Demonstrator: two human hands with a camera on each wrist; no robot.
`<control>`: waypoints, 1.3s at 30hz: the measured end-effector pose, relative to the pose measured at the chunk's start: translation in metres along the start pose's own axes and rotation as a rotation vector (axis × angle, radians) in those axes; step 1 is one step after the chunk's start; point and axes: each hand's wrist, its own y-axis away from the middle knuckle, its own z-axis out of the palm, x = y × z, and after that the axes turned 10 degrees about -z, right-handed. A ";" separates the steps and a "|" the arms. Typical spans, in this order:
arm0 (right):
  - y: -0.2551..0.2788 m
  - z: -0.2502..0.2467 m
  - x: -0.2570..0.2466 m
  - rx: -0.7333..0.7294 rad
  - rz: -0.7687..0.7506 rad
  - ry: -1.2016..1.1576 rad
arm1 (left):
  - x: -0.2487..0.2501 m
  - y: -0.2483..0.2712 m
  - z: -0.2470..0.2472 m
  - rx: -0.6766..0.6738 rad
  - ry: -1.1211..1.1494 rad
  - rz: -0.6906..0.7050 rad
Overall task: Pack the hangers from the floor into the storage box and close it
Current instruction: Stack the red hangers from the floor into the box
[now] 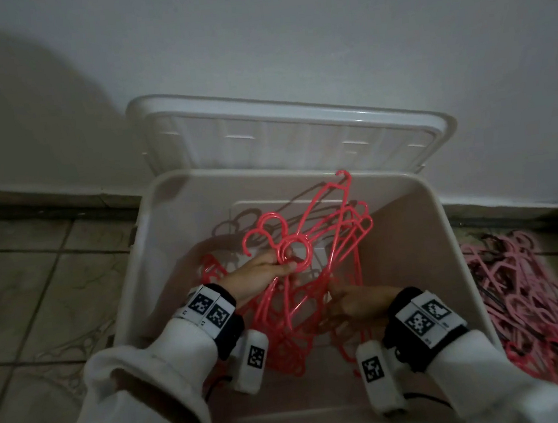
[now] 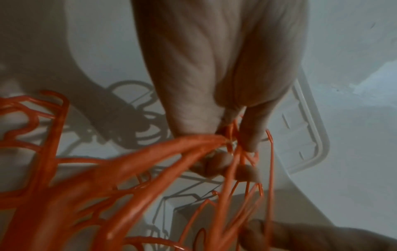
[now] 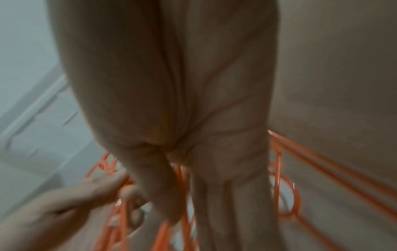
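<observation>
A: Status? Left hand [image 1: 260, 275] and right hand [image 1: 356, 301] both grasp the red plastic hanger bundle [image 1: 310, 259] inside my open white plastic storage box [image 1: 462, 261].

B: Remaining: pink hanger pile [image 1: 527, 292] on tiled floor [image 1: 22, 307]; white lid [image 1: 283, 135] upright, unclosed.

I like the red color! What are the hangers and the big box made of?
The hangers look like thin, glossy red plastic: moulded curly hooks that catch the light. The storage box seems matte off-white plastic, with smooth rounded walls and a ribbed lid.
</observation>
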 end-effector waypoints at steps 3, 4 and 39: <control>-0.001 -0.006 -0.005 0.107 0.023 0.166 | 0.003 0.000 -0.001 0.046 -0.056 -0.029; -0.001 -0.010 -0.006 0.148 0.014 0.226 | 0.005 0.002 -0.001 0.070 -0.061 -0.043; 0.024 -0.059 0.015 0.721 0.020 0.822 | -0.004 -0.006 -0.025 0.684 -0.310 -0.118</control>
